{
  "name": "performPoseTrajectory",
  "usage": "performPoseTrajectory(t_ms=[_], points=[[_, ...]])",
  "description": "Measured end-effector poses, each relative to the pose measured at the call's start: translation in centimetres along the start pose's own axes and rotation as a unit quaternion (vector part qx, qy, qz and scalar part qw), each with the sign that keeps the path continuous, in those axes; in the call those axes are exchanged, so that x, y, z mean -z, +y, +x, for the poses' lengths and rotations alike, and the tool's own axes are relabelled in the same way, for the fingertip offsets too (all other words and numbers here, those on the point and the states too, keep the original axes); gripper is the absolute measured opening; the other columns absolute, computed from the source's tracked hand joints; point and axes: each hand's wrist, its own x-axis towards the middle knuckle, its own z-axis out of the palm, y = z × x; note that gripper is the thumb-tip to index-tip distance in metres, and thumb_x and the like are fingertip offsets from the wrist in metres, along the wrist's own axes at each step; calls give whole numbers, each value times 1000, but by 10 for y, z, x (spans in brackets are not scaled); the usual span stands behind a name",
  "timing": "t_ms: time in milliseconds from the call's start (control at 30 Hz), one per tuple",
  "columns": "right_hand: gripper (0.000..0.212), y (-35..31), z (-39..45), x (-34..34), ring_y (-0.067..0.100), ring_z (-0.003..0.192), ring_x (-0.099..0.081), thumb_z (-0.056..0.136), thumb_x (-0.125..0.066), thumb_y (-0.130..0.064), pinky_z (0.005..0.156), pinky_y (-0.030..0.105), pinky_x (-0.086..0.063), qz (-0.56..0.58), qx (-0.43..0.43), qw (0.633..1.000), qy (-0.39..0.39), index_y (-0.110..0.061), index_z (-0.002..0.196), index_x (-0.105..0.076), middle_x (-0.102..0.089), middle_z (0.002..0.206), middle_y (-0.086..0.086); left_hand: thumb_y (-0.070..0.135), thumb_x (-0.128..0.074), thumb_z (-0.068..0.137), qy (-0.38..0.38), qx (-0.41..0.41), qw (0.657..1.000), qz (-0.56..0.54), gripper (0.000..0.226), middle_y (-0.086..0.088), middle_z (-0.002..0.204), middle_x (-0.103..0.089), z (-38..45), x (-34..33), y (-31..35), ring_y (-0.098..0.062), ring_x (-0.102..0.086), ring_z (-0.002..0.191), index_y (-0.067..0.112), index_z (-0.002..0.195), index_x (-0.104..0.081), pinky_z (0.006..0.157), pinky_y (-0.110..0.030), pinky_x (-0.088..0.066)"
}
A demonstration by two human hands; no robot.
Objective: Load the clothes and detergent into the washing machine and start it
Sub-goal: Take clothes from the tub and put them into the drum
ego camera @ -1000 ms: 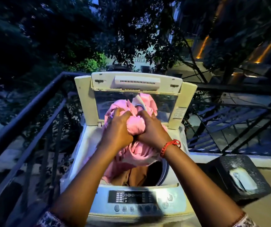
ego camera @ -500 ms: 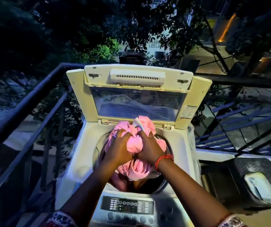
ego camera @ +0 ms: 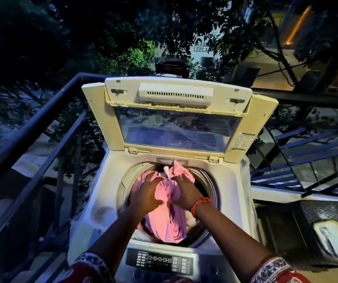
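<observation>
Dusk on a balcony fills my head view: dark trees and a pale building stand beyond the metal railing [ego camera: 41, 127]. Directly ahead of my hands the top-loading washing machine [ego camera: 107, 193] stands with its lid [ego camera: 176, 111] raised upright behind the drum. My left hand [ego camera: 145, 194] lies flat on the pink cloth [ego camera: 167, 217], fingers spread and straight, pressing it. My right hand [ego camera: 186, 190], with a red thread bracelet [ego camera: 201, 203] at the wrist, rests on the same cloth just beside the left, fingers loosely extended and gripping nothing that I can see. That cloth sits bunched in the drum opening under both palms. Below my wrists I see the control panel [ego camera: 160, 260]. Well off to the right of my right hand, a dark stand [ego camera: 307, 217] carries a pale object I cannot identify.
</observation>
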Motion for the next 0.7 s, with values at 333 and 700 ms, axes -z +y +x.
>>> performPoseTrajectory(t_ms=[333,700], points=[[84,24,14,-6,35,130,-44,64,-79,-32,108,39,-39,-27,-11,1000,-11,-28,137,-40,-33,150,17,27,-83,57,6,-11,1000,-26,80,0,150,-38,22,-12,-8,-17,-46,132,31,131,-52,105,-36,-44],[72,43,-2,-19,33,136,-38,76,-71,-28,107,42,-41,-61,-44,997,-9,-24,141,-38,-38,149,15,24,-77,74,-9,-26,1000,-2,58,-3,147,-42,8,-19,-2,-22,-43,134,25,127,-55,107,-29,-39]])
